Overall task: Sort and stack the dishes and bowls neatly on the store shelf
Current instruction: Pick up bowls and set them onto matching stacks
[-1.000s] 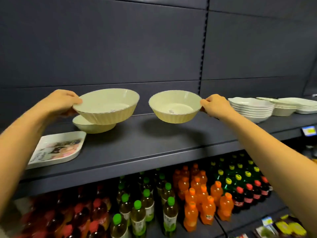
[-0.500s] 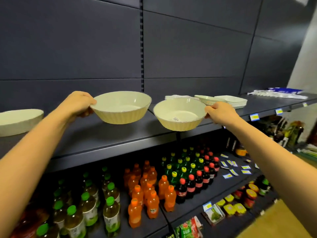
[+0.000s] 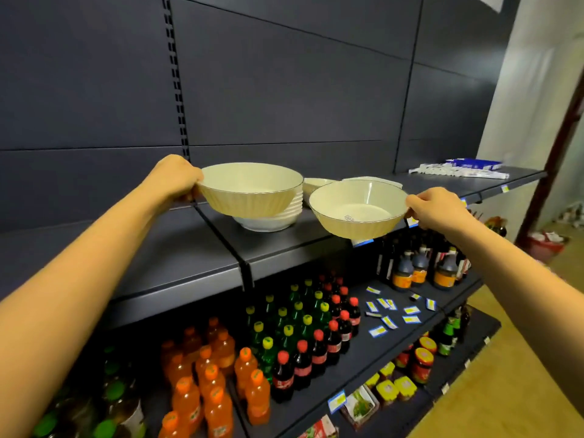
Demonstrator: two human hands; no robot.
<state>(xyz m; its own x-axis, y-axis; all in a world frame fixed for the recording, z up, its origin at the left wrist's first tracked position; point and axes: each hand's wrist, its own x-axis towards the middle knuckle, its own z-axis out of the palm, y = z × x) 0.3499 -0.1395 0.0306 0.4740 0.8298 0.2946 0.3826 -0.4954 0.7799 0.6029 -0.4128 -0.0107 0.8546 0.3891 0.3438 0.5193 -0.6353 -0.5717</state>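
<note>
I hold two cream ribbed bowls with dark rims in the air over the dark shelf (image 3: 177,248). My left hand (image 3: 175,178) grips the left bowl (image 3: 249,191) by its left rim. That bowl hovers right in front of a stack of white bowls (image 3: 278,218) standing on the shelf and hides most of it. My right hand (image 3: 439,208) grips the right bowl (image 3: 357,210) by its right rim, out past the shelf's front edge. Behind it lie more white dishes (image 3: 316,184), partly hidden.
White and blue flat packs (image 3: 458,169) lie at the shelf's far right. Below, rows of orange, green and red-capped drink bottles (image 3: 284,343), dark sauce bottles (image 3: 420,270), jars and loose price tags (image 3: 388,314) fill the lower shelves. A wall and red post stand at right.
I have carried both bowls rightward along the shelf. The stack of white bowls, earlier off to the right, now sits directly behind the left bowl. Both grips are unchanged.
</note>
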